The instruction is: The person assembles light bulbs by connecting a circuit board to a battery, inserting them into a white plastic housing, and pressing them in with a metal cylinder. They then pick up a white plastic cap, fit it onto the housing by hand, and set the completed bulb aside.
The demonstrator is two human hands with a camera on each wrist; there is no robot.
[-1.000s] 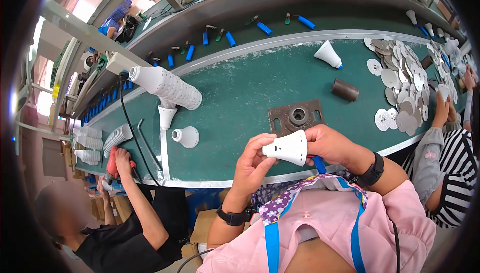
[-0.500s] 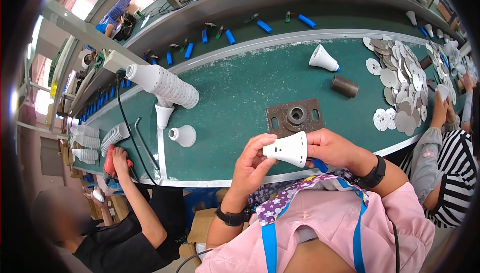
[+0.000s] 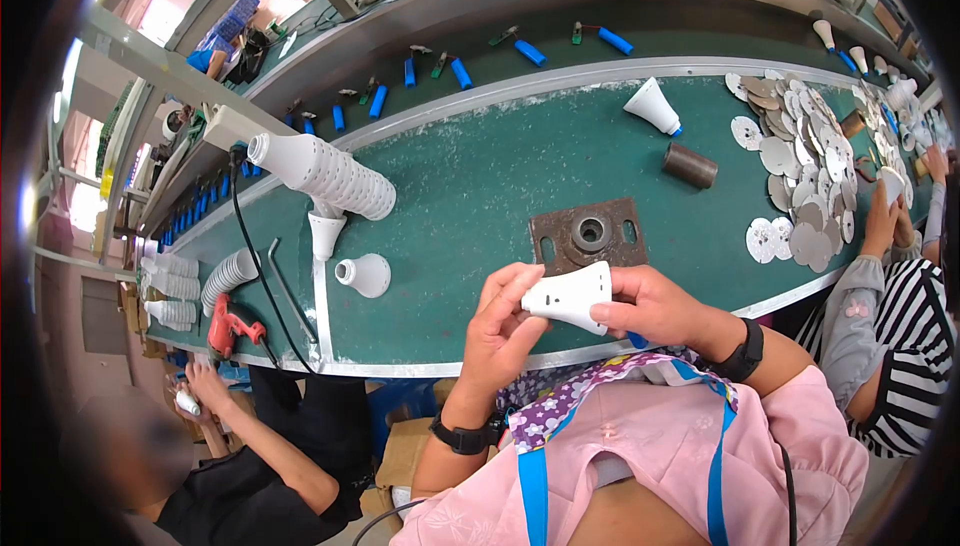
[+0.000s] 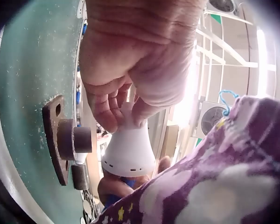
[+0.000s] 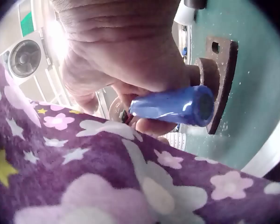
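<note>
A white, cone-shaped bulb housing [image 3: 565, 298] is held between both hands above the table's near edge. My left hand [image 3: 503, 324] pinches its narrow neck, seen also in the left wrist view. At its wide end, my right hand [image 3: 655, 308] grips the rim, with the thumb on the outside. A blue cylindrical battery [image 5: 170, 107] hangs beside the right fingers, with a small bit of wire at its inner end. Just beyond the hands lies a brown metal plate fixture [image 3: 560, 231] with a raised round collar.
A stack of white housings [image 3: 325, 176] lies left, near a single housing [image 3: 364, 275]. Ahead right are another housing [image 3: 653, 108], a brown metal tube [image 3: 690, 166] and a pile of metal discs [image 3: 800, 146]. A red power drill [image 3: 228, 326] rests by a neighbouring person.
The housing has tipped slightly in my hands, and my right thumb has come onto its rim. The neighbour at left has let go of the red drill and brought both hands together.
</note>
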